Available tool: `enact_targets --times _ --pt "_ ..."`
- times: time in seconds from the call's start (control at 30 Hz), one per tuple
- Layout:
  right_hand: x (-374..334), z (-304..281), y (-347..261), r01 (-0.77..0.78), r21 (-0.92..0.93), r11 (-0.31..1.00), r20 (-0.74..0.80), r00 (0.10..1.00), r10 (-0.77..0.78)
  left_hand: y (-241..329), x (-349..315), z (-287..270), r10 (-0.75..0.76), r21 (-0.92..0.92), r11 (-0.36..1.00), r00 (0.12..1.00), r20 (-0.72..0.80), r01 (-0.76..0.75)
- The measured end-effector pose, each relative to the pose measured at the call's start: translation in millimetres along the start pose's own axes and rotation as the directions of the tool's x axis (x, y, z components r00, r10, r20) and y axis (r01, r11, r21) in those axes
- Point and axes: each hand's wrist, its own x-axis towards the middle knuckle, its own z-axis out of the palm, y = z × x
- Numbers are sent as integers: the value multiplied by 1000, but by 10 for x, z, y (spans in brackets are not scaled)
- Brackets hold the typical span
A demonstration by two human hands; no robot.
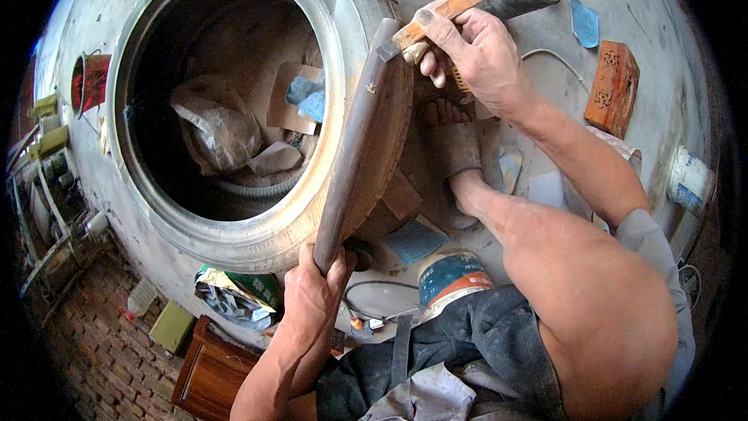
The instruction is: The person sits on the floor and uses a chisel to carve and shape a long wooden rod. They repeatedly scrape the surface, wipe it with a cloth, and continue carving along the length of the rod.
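Note:
My left hand (309, 296) is closed round the lower end of a long, slightly curved dark brown bar (352, 140). The bar slants up and away across the side of a dusty tyre (234, 242). Near the bar's far end, my right hand (483, 54) grips a hand tool (460, 1) with a narrow orange-brown strip, a dark metal tip and a thick black cylindrical end. That tip is at the bar's edge; whether they touch I cannot tell. Some of the tool is hidden by my fingers, so its exact kind is unclear.
Inside the tyre lie a plastic bag (214, 121) and blue sheets (310, 101). My sandalled foot (456, 144) is right of the tyre. A paint bucket (452, 277) stands between my legs. Carved wood (613, 86) and a white tub (690, 179) are at right, a wooden piece (214, 374) lower left.

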Motion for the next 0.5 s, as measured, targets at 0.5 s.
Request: enact_targets --times 0.5 --pt "16 3 -52 5 -60 998 -30 1000 -6 -115 16 35 93 1 996 995 -27 -93"
